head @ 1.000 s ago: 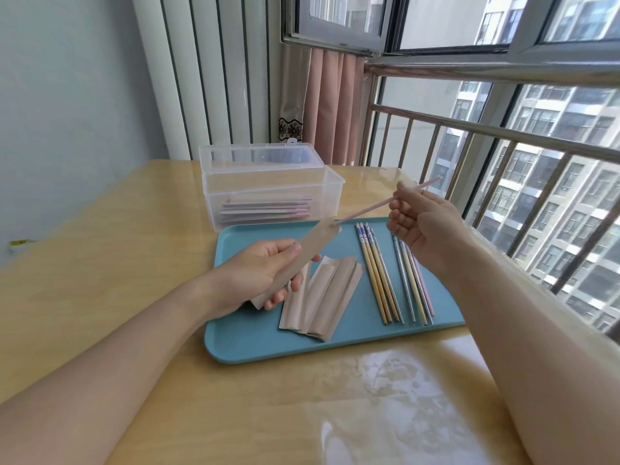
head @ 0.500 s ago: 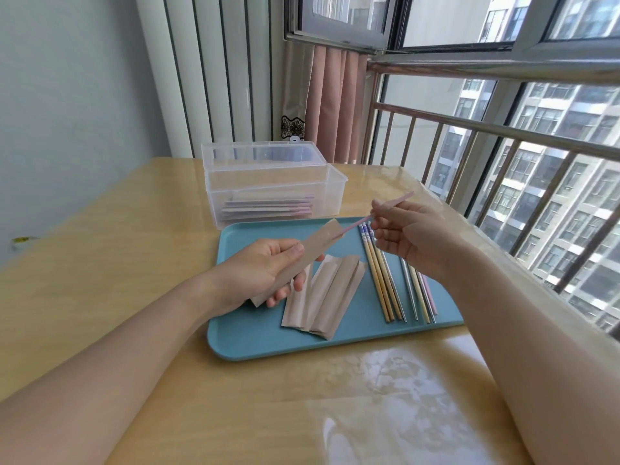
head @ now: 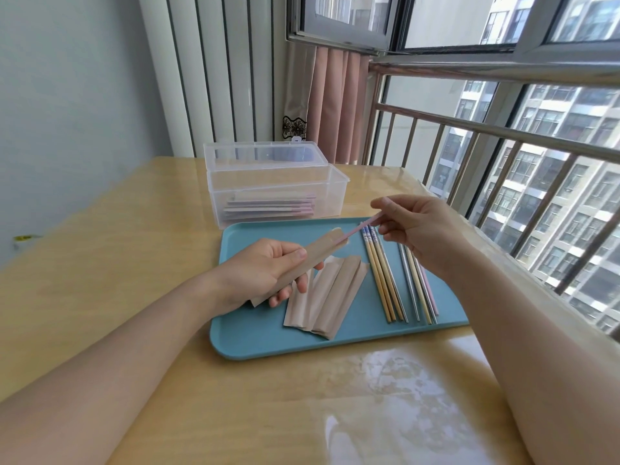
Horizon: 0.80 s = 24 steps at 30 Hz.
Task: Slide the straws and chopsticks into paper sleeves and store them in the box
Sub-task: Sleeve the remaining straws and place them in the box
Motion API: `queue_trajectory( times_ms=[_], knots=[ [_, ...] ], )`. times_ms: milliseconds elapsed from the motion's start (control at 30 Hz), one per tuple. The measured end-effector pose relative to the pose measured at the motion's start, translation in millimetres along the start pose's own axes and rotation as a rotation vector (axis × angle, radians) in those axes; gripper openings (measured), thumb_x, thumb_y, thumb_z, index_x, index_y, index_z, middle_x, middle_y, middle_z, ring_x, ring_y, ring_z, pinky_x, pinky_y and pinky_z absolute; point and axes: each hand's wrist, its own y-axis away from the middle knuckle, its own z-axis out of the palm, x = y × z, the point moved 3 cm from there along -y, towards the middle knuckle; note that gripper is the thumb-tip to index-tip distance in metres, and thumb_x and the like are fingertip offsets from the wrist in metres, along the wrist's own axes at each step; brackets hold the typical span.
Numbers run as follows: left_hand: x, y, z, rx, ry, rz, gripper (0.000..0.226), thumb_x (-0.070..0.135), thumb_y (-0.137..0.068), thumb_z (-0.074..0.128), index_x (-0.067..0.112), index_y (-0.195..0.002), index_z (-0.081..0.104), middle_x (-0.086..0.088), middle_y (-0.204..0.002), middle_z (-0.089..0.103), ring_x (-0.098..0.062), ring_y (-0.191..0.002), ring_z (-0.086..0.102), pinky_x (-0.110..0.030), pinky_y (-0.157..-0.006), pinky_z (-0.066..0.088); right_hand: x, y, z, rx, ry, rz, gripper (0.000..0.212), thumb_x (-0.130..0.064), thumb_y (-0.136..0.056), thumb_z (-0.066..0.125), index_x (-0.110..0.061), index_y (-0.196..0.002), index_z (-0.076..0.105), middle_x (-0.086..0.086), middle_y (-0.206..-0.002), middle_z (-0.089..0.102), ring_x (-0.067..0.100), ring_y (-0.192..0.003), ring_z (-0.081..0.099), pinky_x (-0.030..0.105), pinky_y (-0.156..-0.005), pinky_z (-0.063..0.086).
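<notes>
Head view: the left hand (head: 265, 273) holds a paper sleeve (head: 295, 266) over the tray (head: 268, 344). The right hand (head: 419, 229) pinches a pink straw (head: 360, 228), its tip inside. Pushed crooked, it might bend or tear the paper. The box (head: 275, 193) waits behind.

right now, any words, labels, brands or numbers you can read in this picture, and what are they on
None: no readable text anywhere in the view.
chopsticks: a blue pattern at the top ends, too small to tell whether it holds any characters.
paper sleeve in the left hand: plain brown, no print showing.
clear box: no label visible.
curtain: a dark lace motif, decoration only.
yellow scrap on the wall: too blurred to read.
</notes>
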Motion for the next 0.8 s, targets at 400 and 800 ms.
queue_trajectory(
  times_ms=[400, 800],
  knots=[
    [1, 0, 0, -0.006, -0.008, -0.01, 0.034, 0.028, -0.107, 0.042, 0.011, -0.112, 0.072, -0.007, -0.08, 0.07, -0.013, -0.057, 0.056, -0.022, -0.048, 0.047, 8, 2, 13, -0.191, 0.17, 0.003, 0.03, -0.022, -0.098, 0.06, 0.004, -0.102, 0.074, 0.016, -0.068, 0.067, 0.017, -0.05, 0.052, 0.022, -0.047, 0.044],
    [2, 1, 0, -0.021, 0.035, -0.037, 0.034, 0.026, -0.107, 0.043, 0.009, -0.113, 0.071, -0.007, -0.081, 0.072, -0.011, -0.061, 0.061, -0.021, -0.05, 0.049, 10, 5, 20, -0.27, 0.21, 0.015, 0.032, -0.027, -0.098, 0.06, 0.0, -0.101, 0.076, 0.013, -0.062, 0.064, 0.016, -0.047, 0.048, 0.02, -0.044, 0.039]
  ],
)
